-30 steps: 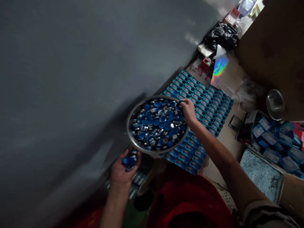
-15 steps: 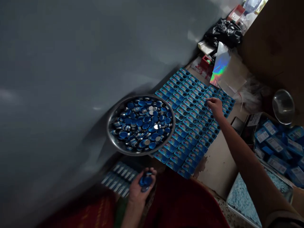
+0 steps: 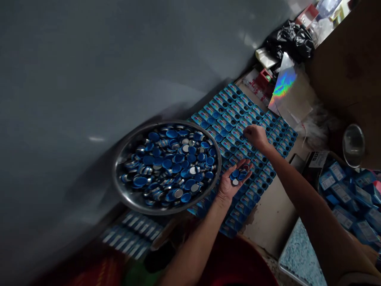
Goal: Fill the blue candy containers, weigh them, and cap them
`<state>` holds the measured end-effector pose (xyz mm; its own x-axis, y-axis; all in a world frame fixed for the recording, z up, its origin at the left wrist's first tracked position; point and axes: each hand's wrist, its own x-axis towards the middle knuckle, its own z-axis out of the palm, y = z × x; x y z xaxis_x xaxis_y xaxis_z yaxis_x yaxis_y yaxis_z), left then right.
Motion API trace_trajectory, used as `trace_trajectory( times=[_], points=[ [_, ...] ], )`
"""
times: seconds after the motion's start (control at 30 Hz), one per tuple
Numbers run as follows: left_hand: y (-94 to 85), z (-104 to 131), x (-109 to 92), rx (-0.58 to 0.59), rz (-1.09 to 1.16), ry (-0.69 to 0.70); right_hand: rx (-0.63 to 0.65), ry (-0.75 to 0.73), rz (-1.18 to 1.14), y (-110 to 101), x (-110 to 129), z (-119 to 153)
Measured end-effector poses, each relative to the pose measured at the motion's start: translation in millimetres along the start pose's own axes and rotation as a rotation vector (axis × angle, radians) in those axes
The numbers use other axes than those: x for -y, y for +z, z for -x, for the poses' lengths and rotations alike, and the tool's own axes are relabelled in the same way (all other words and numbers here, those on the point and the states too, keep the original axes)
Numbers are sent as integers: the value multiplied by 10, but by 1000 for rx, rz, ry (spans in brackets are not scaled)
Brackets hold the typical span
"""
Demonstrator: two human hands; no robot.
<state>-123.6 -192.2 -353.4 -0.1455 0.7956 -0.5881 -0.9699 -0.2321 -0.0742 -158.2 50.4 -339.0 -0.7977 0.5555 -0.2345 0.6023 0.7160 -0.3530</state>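
Note:
Palm up, my left hand (image 3: 230, 182) cups several round blue caps (image 3: 235, 174), one showing a pale face, above the rows of blue cards. My right hand (image 3: 255, 136) is closed over the middle of the cards; whatever its fingertips hold is too small to make out. The blue cards (image 3: 230, 119) lie in tight rows, some with a dark round spot and some with a blue disc. To the left, a round metal bowl (image 3: 119, 188) is full of blue and silver caps (image 3: 166, 163).
Blue boxes (image 3: 342, 190) fill a carton at the right, beside a tray of pale blue pieces (image 3: 303, 250). A black plastic bag (image 3: 290, 39) and a shiny sheet (image 3: 284, 81) lie at the back. More packs (image 3: 132, 234) sit below the bowl.
My left hand has moved up and right from below the bowl to over the cards, carrying the caps. My right hand has shifted left and slightly down. The bowl appears larger in view.

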Motion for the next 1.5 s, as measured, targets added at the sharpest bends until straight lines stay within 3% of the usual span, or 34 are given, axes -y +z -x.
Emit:
trace_trajectory(
  times=[0.2,0.4,0.53,0.63,0.73,0.87,0.97,1.07,1.2,1.4,1.5],
  points=[
    [2,-88,-60,16,29,27,70,39,152,122,193,127],
    [-46,-151,-94,-10,46,31,184,190,232,64,187,-220],
    [-50,-143,-106,-22,43,60,149,198,197,25,231,-272],
    [-12,-111,-108,-48,41,103,83,86,114,-33,283,74],
    [26,-99,-91,-47,55,117,57,-168,-30,-91,237,646],
    [33,-117,-20,-85,54,112,222,-506,-48,-89,70,1248],
    [11,-124,67,-157,41,84,311,-650,33,-62,-6,1374],
    [-14,-140,149,-222,50,75,423,-674,154,-115,-19,1335],
    [-19,-196,194,-192,43,53,474,-603,144,-247,-19,1219],
    [-38,-180,159,-36,4,149,95,-231,19,-94,142,684],
    [-69,-142,127,-32,2,159,115,-70,129,26,329,336]
  ],
)
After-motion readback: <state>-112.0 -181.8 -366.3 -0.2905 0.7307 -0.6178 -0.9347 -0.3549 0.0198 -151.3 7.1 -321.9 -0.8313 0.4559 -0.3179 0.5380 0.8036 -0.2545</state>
